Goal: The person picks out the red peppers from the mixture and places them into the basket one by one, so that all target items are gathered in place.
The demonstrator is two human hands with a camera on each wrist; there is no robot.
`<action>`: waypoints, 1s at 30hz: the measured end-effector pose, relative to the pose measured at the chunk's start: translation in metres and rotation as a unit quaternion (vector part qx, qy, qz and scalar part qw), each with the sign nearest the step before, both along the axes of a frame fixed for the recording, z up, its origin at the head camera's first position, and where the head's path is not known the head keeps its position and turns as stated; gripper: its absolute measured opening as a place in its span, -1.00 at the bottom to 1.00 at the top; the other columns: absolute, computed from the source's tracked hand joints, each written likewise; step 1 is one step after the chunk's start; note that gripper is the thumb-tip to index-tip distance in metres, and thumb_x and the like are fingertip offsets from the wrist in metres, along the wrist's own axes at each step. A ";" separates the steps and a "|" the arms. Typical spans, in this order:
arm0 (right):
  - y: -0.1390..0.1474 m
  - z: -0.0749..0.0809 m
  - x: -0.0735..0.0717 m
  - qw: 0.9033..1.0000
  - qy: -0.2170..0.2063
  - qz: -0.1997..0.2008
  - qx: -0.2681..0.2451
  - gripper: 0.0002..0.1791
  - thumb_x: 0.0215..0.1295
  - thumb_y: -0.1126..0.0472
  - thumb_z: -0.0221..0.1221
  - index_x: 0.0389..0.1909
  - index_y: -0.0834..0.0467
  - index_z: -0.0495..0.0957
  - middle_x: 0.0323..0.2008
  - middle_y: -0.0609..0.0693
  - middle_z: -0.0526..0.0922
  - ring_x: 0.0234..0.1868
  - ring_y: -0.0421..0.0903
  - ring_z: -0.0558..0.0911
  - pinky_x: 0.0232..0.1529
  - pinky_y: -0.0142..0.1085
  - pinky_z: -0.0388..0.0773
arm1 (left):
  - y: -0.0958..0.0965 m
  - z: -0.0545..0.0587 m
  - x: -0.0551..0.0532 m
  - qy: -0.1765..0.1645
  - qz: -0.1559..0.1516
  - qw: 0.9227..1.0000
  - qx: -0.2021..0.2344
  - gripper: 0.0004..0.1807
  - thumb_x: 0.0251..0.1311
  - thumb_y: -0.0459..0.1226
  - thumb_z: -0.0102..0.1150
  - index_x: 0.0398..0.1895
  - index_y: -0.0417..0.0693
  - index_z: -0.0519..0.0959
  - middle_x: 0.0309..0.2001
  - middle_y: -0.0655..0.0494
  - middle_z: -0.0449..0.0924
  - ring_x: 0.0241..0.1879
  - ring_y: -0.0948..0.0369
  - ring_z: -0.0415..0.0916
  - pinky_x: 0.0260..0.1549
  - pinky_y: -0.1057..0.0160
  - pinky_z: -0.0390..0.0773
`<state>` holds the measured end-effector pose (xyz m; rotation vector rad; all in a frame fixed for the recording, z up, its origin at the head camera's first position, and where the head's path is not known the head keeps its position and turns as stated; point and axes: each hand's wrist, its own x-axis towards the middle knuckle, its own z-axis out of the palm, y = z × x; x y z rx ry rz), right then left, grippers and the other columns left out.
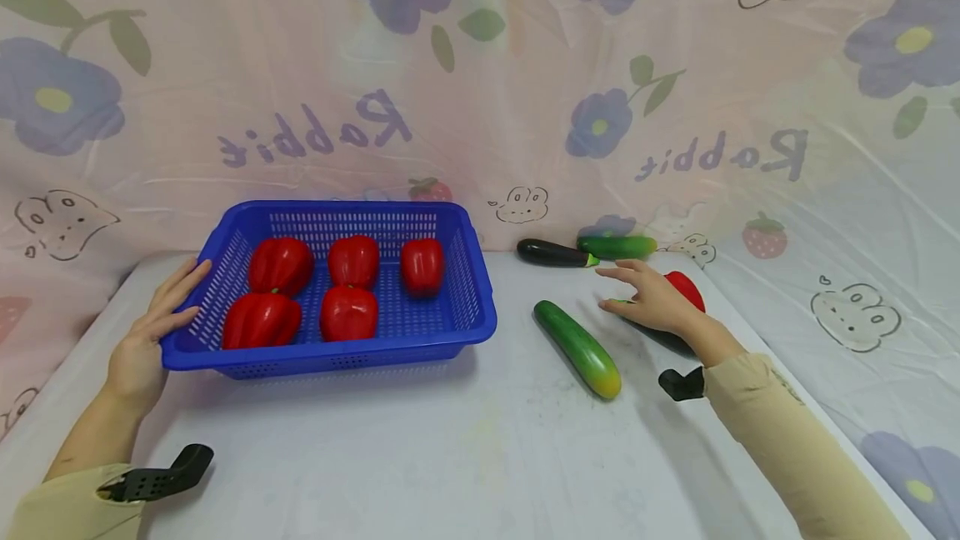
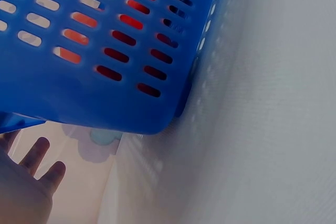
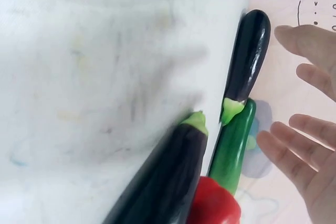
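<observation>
My left hand (image 1: 142, 348) rests at the left rim of a blue plastic basket (image 1: 420, 350), its fingers fairly straight and spread. Inside the basket lie several red bell peppers (image 1: 281, 267). In the left wrist view, fingers (image 2: 35, 156) show past the basket's corner. Over the right side of the table hovers my right hand (image 1: 652, 298), fingers apart and nothing in them. Below it lie an eggplant (image 3: 170, 174) and another red bell pepper (image 3: 214, 203), both partly covered by the hand in the head view.
A green zucchini (image 1: 577, 348) with a yellowish end lies between the basket and my right hand. Along the back edge are a second eggplant (image 1: 551, 253) and a second green zucchini (image 1: 617, 247). A printed curtain (image 1: 480, 107) hangs behind the white table (image 1: 420, 457).
</observation>
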<state>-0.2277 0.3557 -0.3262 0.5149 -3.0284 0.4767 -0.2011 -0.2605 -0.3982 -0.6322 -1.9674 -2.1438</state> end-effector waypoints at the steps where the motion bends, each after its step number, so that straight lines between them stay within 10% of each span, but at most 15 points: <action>1: 0.001 0.000 0.001 1.000 0.000 -0.001 0.001 -0.38 0.25 0.04 0.25 0.28 0.21 0.40 0.31 0.39 0.23 0.09 0.29 0.50 -0.07 0.04 0.56 | 0.000 0.000 0.000 0.001 -0.001 1.000 0.001 -0.45 0.46 -0.36 -0.52 0.47 0.04 0.14 0.51 0.28 -0.14 0.41 0.37 -0.22 0.19 0.63 0.02; 6: 0.004 0.001 0.005 1.000 0.002 -0.009 0.013 -0.37 0.24 0.02 0.26 0.28 0.21 0.41 0.31 0.40 0.23 -0.25 0.10 0.60 -0.17 -0.05 0.54 | 0.000 0.000 0.000 0.003 0.001 1.000 -0.001 -0.45 0.45 -0.36 -0.52 0.47 0.03 0.14 0.51 0.28 -0.14 0.41 0.37 -0.22 0.19 0.63 0.03; 15: 0.014 0.000 0.009 0.999 0.009 -0.028 0.025 -0.35 0.22 0.04 0.27 0.29 0.21 0.39 0.33 0.43 0.19 0.26 0.43 0.28 0.16 0.31 0.24 | 0.000 0.001 0.001 -0.004 0.007 1.000 -0.012 -0.44 0.45 -0.35 -0.53 0.48 0.07 0.13 0.52 0.30 -0.15 0.45 0.36 -0.28 0.18 0.64 0.01; 30: 0.044 -0.007 0.008 0.996 0.017 -0.075 0.039 -0.33 0.21 0.03 0.26 0.28 0.24 0.37 0.31 0.51 0.14 0.27 0.50 0.16 0.11 0.37 0.25 | 0.000 0.002 0.000 0.005 0.001 1.000 -0.008 -0.45 0.46 -0.36 -0.53 0.48 0.03 0.13 0.51 0.29 -0.12 0.42 0.38 -0.23 0.18 0.64 0.04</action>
